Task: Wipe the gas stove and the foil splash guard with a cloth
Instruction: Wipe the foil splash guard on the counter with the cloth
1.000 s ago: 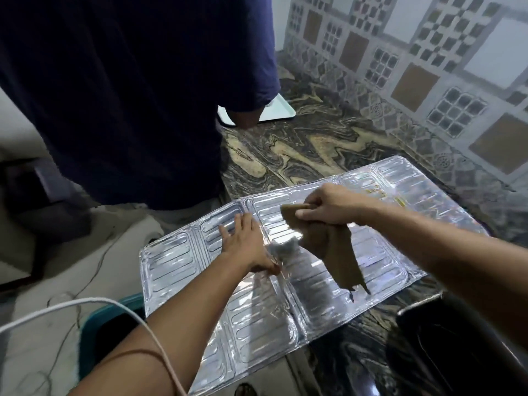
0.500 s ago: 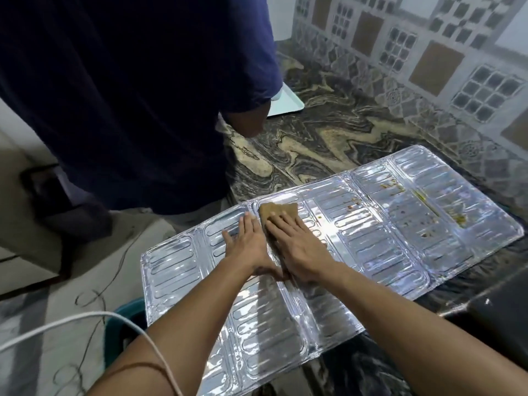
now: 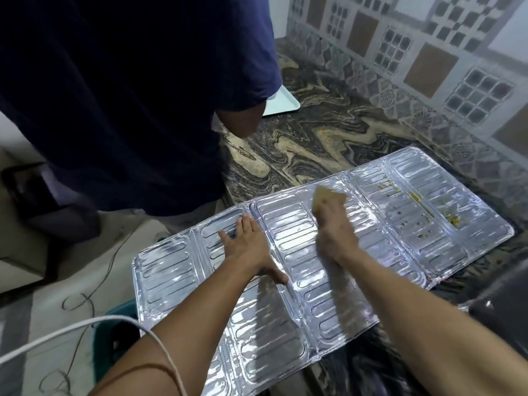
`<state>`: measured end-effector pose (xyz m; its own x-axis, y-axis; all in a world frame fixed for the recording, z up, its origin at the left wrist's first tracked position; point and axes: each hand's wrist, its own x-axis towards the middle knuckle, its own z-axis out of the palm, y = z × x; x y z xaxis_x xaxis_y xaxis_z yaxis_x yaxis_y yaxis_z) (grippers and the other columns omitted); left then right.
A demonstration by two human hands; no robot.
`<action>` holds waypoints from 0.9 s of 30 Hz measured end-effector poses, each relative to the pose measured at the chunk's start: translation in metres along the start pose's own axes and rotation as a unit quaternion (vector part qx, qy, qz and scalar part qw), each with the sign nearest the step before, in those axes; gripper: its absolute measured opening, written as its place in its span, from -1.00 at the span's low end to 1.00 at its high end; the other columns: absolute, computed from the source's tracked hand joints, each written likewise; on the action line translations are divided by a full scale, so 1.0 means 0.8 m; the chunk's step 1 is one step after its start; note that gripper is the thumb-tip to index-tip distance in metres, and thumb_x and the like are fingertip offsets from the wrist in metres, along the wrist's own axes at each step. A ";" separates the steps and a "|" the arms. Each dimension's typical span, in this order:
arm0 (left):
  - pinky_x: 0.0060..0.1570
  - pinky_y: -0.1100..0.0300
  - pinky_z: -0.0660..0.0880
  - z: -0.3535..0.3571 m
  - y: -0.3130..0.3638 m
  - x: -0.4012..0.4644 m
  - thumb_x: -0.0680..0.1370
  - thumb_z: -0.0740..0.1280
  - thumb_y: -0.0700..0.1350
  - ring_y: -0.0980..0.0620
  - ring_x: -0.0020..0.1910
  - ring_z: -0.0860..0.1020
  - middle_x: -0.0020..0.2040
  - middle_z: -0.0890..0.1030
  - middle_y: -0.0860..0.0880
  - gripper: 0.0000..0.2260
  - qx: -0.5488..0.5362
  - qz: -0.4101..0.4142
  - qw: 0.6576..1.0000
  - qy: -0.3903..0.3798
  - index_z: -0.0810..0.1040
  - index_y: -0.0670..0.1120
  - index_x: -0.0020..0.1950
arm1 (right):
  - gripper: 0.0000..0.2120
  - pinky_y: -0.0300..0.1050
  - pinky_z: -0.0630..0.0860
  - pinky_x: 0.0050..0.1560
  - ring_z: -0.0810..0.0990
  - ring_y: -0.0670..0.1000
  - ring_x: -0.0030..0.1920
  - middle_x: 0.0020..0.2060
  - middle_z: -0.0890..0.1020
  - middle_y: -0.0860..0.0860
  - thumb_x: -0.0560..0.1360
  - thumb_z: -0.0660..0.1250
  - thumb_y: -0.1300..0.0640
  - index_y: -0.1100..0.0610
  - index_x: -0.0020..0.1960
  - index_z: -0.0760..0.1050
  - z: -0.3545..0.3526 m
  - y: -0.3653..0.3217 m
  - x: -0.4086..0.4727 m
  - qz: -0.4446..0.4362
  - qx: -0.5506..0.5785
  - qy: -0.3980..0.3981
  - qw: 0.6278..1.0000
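The foil splash guard (image 3: 285, 315) lies flat and unfolded across the marbled counter, its left part hanging past the counter's edge. Yellow-brown food stains mark its far right panel. My left hand (image 3: 248, 247) presses flat on a left-of-middle panel, fingers straight. My right hand (image 3: 335, 227), blurred by motion, presses a folded brown cloth (image 3: 327, 197) onto a middle panel near the guard's far edge. The black gas stove (image 3: 503, 307) shows only as a dark corner at the lower right.
A person in a dark blue shirt (image 3: 128, 95) stands close at the counter's left. A white tray (image 3: 281, 105) lies behind that person's arm. A teal bin (image 3: 120, 332) sits below the guard's overhang. A white cable (image 3: 71, 330) crosses my left forearm. Patterned wall tiles (image 3: 428, 61) back the counter.
My right hand brought the hanging cloth down onto the guard beside my left hand, then slid it right along the far edge. My left hand stayed pressed in place.
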<state>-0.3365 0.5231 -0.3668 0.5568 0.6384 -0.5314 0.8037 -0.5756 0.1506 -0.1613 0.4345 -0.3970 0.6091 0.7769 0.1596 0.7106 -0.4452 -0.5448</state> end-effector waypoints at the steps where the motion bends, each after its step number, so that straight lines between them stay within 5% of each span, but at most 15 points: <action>1: 0.44 -0.36 -0.12 -0.001 0.001 0.000 0.09 0.52 0.40 -0.16 0.56 -0.23 0.57 -0.26 -0.21 0.40 0.005 -0.004 1.000 0.001 -0.26 -0.27 0.54 | -0.80 0.11 0.38 0.17 0.43 0.11 0.14 0.10 0.44 0.03 0.55 0.08 0.20 0.07 0.04 0.45 0.014 -0.020 -0.015 -0.083 0.007 -0.047 0.995; 3: 0.44 -0.36 -0.10 -0.002 0.004 0.002 0.10 0.53 0.38 -0.16 0.57 -0.21 0.58 -0.23 -0.21 0.39 0.011 -0.011 1.000 0.005 -0.25 -0.27 0.54 | -0.54 0.20 0.12 0.44 0.32 0.17 0.40 0.36 0.43 0.10 0.55 -0.05 -0.01 0.09 0.33 0.42 0.028 -0.049 -0.034 -0.200 -0.048 -0.168 0.964; 5: 0.44 -0.37 -0.10 -0.004 0.005 0.004 0.10 0.52 0.38 -0.16 0.57 -0.21 0.58 -0.23 -0.20 0.39 0.014 -0.011 1.000 0.005 -0.25 -0.26 0.55 | -0.46 0.28 -0.11 0.48 0.19 0.09 0.50 0.47 0.32 0.05 0.51 -0.01 -0.04 0.06 0.45 0.30 0.027 -0.036 -0.024 -0.207 -0.102 -0.173 0.957; 8: 0.43 -0.38 -0.13 -0.004 0.002 0.003 0.08 0.49 0.43 -0.15 0.56 -0.24 0.57 -0.27 -0.18 0.41 0.008 -0.005 1.000 -0.005 -0.26 -0.24 0.55 | -0.38 0.39 -0.17 0.44 0.14 0.07 0.51 0.48 0.27 0.02 0.41 0.25 0.24 0.03 0.45 0.25 -0.002 0.020 0.001 -0.061 -0.156 -0.088 0.982; 11: 0.43 -0.38 -0.13 -0.004 0.002 0.002 0.07 0.49 0.43 -0.16 0.56 -0.24 0.57 -0.27 -0.18 0.42 0.007 -0.004 1.000 -0.008 -0.26 -0.24 0.55 | -0.46 0.41 -0.12 0.42 0.14 0.10 0.48 0.40 0.31 0.06 0.37 0.28 0.33 0.10 0.33 0.31 -0.024 0.046 0.009 0.072 -0.174 -0.042 0.981; 13: 0.44 -0.36 -0.12 -0.003 0.003 0.003 0.07 0.50 0.42 -0.17 0.56 -0.22 0.58 -0.25 -0.19 0.42 0.014 -0.006 1.000 -0.006 -0.25 -0.25 0.55 | -0.43 0.38 -0.05 0.44 0.16 0.13 0.47 0.39 0.34 0.07 0.33 0.28 0.30 0.07 0.32 0.31 -0.012 0.025 -0.007 0.035 -0.177 -0.058 0.982; 18: 0.43 -0.38 -0.04 -0.008 0.008 0.002 0.06 0.50 0.42 -0.19 0.57 -0.18 0.58 -0.24 -0.22 0.42 0.050 -0.017 0.999 -0.007 -0.23 -0.27 0.55 | -0.42 0.30 -0.33 0.43 0.05 0.02 0.54 0.52 0.19 -0.05 0.47 0.11 0.07 -0.04 0.50 0.20 0.005 -0.015 -0.074 -0.119 -0.172 -0.137 0.968; 21: 0.41 -0.41 -0.04 -0.011 0.009 -0.001 0.07 0.50 0.42 -0.19 0.56 -0.20 0.57 -0.25 -0.22 0.41 0.049 -0.014 0.999 -0.016 -0.23 -0.27 0.55 | -0.43 0.39 -0.29 0.41 0.06 0.03 0.53 0.51 0.20 -0.03 0.48 0.17 0.17 -0.01 0.48 0.22 -0.012 0.021 -0.050 0.027 -0.168 -0.059 0.984; 27: 0.40 -0.43 -0.08 -0.011 0.010 -0.001 0.08 0.48 0.44 -0.22 0.56 -0.18 0.57 -0.21 -0.26 0.40 0.061 -0.016 0.998 -0.015 -0.21 -0.28 0.55 | -0.52 0.35 -0.04 0.43 0.03 0.14 0.52 0.46 0.27 0.11 0.50 0.21 0.18 0.10 0.42 0.30 -0.042 0.075 -0.029 0.353 -0.156 0.081 0.919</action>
<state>-0.3287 0.5227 -0.3578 0.5227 0.6428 -0.5600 0.7889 -0.6137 0.0318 -0.1208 0.3748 -0.4057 0.9839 0.1787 -0.0083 0.1680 -0.9386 -0.3012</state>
